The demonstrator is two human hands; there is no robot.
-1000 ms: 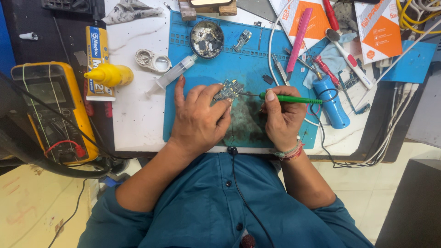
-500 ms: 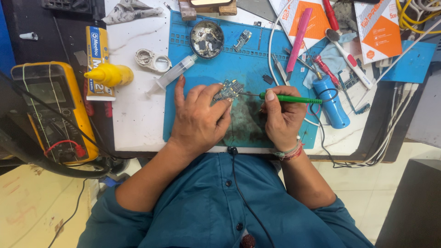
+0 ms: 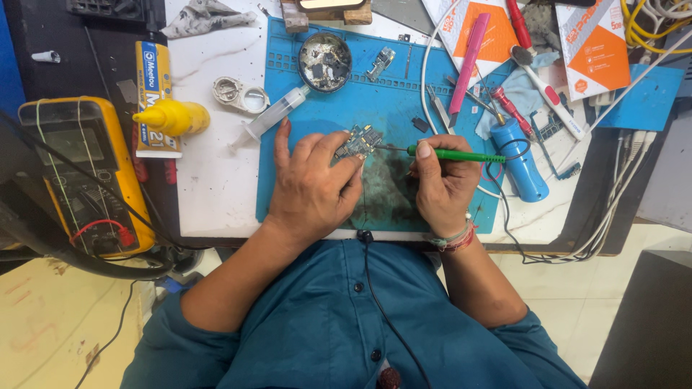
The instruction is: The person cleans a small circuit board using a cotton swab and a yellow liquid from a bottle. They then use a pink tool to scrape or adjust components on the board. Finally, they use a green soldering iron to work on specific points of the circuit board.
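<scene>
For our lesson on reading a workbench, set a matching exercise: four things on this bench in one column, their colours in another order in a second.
Things:
1. Soldering iron handle in the right hand
2. Work mat
3. Glue bottle
4. Long pen-shaped tool

Colours:
A. pink
B. yellow
C. green
D. blue

Pairs: 1-C, 2-D, 3-B, 4-A

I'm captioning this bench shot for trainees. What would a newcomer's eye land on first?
First, the two hands at the centre of the blue work mat: the left hand pins a small circuit board, and the right hand points a green-handled tool at it. Next, the yellow multimeter at the far left.
</scene>
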